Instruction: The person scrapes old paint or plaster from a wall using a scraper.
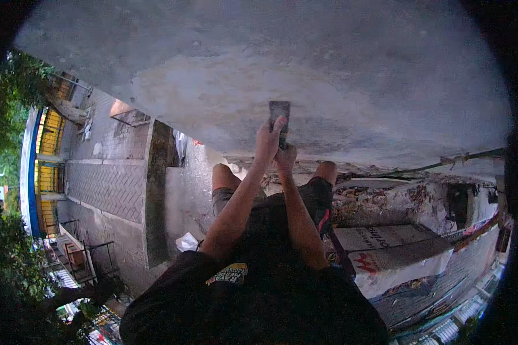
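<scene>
A grey plastered wall (224,51) fills the upper part of the view, with a paler, patchy area around my hands. A dark, flat rectangular tool (279,107), perhaps a scraper, lies with its broad end against the wall. My left hand (267,139) grips its side, thumb stretched along the face. Below it, my right hand (286,157) is closed around the lower end, which my fingers largely hide. Both forearms reach up between my bent knees.
On the right, a rough ledge (380,207) carries dry debris, with a thin greenish pole (440,163) above it. Printed sheeting (384,243) lies lower right. A concrete edge (153,194) and herringbone paving (105,189) are on the left. Crumpled white material (187,242) lies near my left elbow.
</scene>
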`<state>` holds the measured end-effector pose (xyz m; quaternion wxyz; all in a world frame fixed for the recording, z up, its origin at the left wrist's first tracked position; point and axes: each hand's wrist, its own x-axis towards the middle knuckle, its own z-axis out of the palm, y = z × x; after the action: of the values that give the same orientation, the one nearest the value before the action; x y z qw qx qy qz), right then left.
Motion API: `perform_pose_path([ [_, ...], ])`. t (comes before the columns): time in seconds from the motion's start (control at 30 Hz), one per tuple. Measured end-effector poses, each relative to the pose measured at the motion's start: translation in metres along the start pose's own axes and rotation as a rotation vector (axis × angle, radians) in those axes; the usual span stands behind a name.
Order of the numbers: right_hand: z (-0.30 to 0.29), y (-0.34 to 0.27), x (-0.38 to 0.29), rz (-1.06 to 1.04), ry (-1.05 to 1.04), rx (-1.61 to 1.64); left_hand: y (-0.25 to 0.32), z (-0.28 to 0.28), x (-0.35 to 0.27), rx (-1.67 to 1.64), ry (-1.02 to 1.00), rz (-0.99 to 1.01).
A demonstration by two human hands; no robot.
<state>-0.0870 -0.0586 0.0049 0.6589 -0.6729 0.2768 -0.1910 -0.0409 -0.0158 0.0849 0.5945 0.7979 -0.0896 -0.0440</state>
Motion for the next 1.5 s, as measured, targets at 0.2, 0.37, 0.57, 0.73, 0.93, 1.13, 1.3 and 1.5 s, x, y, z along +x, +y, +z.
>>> perform_pose_path([
  [0.2, 0.002, 0.05, 0.01, 0.144, -0.064, 0.148, -0.005, 0.003, 0.004, 0.027, -0.211, -0.109],
  [0.37, 0.004, 0.047, 0.01, -0.07, 0.005, 0.163, -0.01, 0.005, 0.003, -0.014, -0.187, -0.13],
  [0.57, -0.002, 0.046, 0.018, -0.037, -0.026, 0.064, -0.018, 0.01, 0.007, 0.039, -0.06, -0.098],
  [0.73, -0.001, 0.029, 0.009, -0.145, -0.121, -0.099, -0.018, -0.002, 0.004, 0.082, -0.082, -0.039],
  [0.93, -0.004, 0.027, 0.012, 0.109, -0.125, 0.336, 0.013, -0.003, 0.004, -0.087, -0.143, 0.004],
  [1.13, -0.006, 0.025, 0.008, 0.057, -0.064, -0.036, -0.008, 0.002, 0.001, -0.056, -0.089, -0.067],
  [1.3, -0.005, 0.012, 0.004, -0.065, -0.094, -0.017, -0.033, 0.004, 0.006, -0.212, -0.058, -0.069],
  [1.5, -0.001, 0.053, 0.015, 0.132, -0.123, 0.038, -0.018, 0.01, 0.009, -0.272, -0.097, -0.08],
])
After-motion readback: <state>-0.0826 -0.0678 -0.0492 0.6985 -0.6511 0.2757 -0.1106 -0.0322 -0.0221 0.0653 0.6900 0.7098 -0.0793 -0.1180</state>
